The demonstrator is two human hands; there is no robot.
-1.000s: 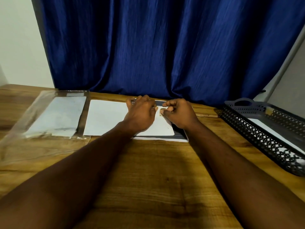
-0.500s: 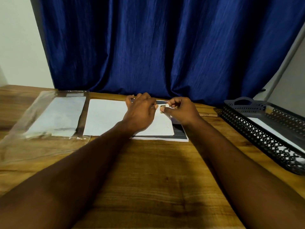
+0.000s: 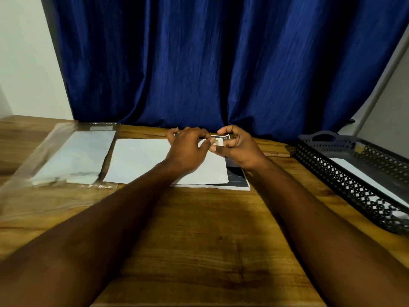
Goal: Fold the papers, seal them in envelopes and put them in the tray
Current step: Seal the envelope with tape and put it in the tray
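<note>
Your right hand (image 3: 236,149): arched higher than half a second ago, thumb and curled fingers pinching the far right corner of the envelope (image 3: 155,160), probably to work the seal. Your left hand (image 3: 188,149): unmoved, fingers curled over the far edge, pinning it so the pull cannot drag it. Envelope: flat on the printed sheet (image 3: 238,181), long axis left to right, sealing edge toward the curtain (image 3: 221,63). Tray (image 3: 332,171): well apart, on your right.
</note>
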